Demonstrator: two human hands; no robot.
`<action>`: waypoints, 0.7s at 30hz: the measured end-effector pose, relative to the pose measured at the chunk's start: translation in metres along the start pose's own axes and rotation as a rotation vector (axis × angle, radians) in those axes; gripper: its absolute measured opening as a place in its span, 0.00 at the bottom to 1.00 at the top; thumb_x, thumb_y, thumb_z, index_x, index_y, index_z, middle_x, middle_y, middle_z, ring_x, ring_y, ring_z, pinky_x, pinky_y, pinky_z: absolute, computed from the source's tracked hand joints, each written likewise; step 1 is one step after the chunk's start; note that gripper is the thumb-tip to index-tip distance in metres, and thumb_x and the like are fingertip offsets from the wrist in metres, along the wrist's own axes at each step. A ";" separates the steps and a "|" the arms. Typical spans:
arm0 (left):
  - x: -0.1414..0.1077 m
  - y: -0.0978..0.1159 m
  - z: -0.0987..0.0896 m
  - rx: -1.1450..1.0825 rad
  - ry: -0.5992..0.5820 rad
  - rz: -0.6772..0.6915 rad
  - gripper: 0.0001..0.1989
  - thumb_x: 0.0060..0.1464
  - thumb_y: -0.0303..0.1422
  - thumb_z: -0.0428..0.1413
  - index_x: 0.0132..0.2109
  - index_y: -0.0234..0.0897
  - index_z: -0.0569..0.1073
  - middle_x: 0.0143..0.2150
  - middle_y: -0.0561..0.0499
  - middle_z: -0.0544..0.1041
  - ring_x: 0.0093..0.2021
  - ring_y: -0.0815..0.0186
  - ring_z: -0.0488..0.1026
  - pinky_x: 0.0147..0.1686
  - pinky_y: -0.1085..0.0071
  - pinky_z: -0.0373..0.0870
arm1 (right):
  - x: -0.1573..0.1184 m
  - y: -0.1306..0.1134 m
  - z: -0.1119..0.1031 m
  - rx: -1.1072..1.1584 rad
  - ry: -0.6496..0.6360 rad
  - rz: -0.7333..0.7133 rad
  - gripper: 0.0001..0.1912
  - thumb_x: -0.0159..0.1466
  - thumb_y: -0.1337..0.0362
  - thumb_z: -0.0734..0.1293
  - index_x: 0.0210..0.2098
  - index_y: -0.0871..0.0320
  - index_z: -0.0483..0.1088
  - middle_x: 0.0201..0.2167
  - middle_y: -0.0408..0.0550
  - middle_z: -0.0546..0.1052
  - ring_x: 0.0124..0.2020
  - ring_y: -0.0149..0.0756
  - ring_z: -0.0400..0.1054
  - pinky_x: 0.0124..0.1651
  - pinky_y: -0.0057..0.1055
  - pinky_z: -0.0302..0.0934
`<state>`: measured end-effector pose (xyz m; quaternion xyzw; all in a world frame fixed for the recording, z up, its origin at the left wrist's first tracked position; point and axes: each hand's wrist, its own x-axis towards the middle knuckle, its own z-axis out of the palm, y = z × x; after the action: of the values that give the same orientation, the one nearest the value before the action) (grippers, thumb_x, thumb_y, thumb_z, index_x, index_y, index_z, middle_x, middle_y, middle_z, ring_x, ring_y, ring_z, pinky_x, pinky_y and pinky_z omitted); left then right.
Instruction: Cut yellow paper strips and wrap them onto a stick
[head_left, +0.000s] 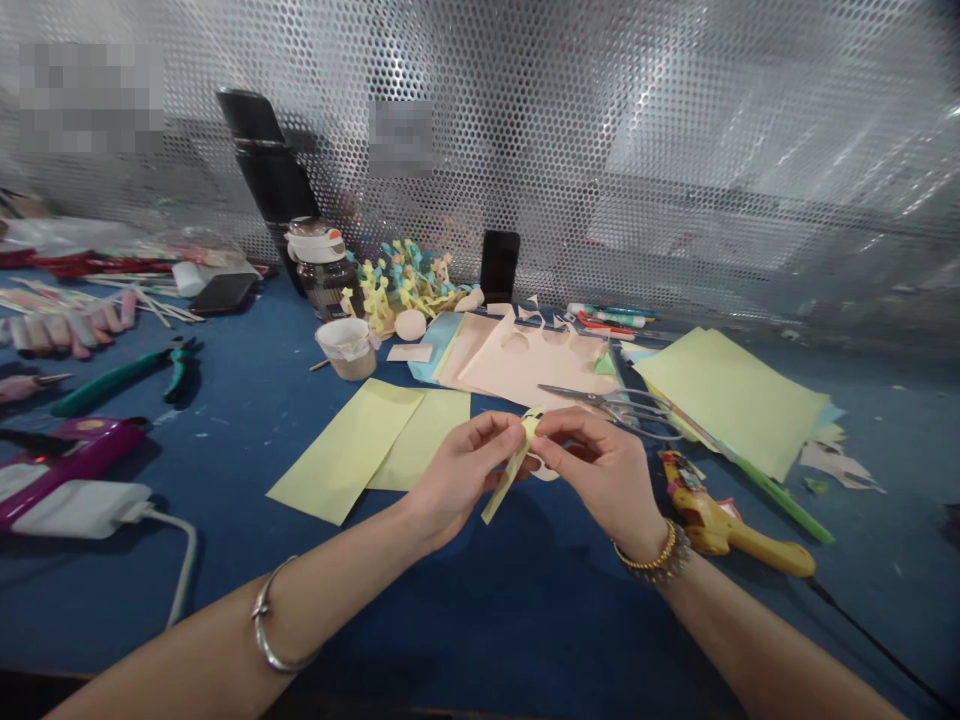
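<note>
A narrow yellow paper strip (504, 487) hangs slanted from my fingertips above the blue table. My left hand (474, 465) pinches its upper part between thumb and fingers. Touching the same piece from the right, my right hand (592, 465) is closed on it with thumb and forefinger. A small pale rounded piece shows under the right fingertips; its shape is partly hidden. Scissors (600, 397) lie just behind my right hand, partly over pink paper (517, 355) with cut edges. Two yellow sheets (345, 450) lie to the left of my hands.
A yellow glue gun (750, 545) and a stack of yellow paper (739, 390) lie on the right. Behind stand a cup (349, 350), a lidded jar (322, 275), yellow and blue paper decorations (405, 280) and a phone (500, 262). Green pliers (124, 382) and a white cable (187, 560) are left.
</note>
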<state>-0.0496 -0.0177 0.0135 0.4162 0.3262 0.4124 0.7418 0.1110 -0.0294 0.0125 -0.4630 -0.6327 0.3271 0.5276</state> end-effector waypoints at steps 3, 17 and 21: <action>-0.001 0.002 0.002 0.020 -0.011 0.011 0.12 0.54 0.41 0.58 0.32 0.36 0.69 0.30 0.54 0.73 0.33 0.70 0.72 0.38 0.72 0.67 | 0.000 0.000 0.000 0.000 0.016 0.003 0.04 0.56 0.63 0.71 0.32 0.56 0.74 0.33 0.44 0.76 0.29 0.30 0.71 0.28 0.25 0.69; -0.001 0.002 0.005 0.101 0.075 0.097 0.12 0.50 0.40 0.61 0.32 0.35 0.72 0.26 0.54 0.73 0.30 0.71 0.72 0.34 0.74 0.68 | 0.000 -0.001 0.000 -0.035 0.041 -0.004 0.05 0.56 0.62 0.71 0.31 0.57 0.74 0.33 0.46 0.76 0.30 0.32 0.70 0.28 0.26 0.68; -0.001 0.001 0.004 0.214 0.079 0.150 0.12 0.51 0.41 0.60 0.33 0.35 0.73 0.28 0.52 0.74 0.31 0.68 0.73 0.35 0.72 0.69 | 0.000 0.001 0.000 0.046 0.019 0.019 0.06 0.56 0.62 0.71 0.31 0.57 0.74 0.35 0.47 0.75 0.30 0.32 0.69 0.27 0.28 0.69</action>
<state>-0.0470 -0.0197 0.0167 0.4997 0.3650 0.4457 0.6469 0.1117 -0.0293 0.0115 -0.4599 -0.6155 0.3418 0.5410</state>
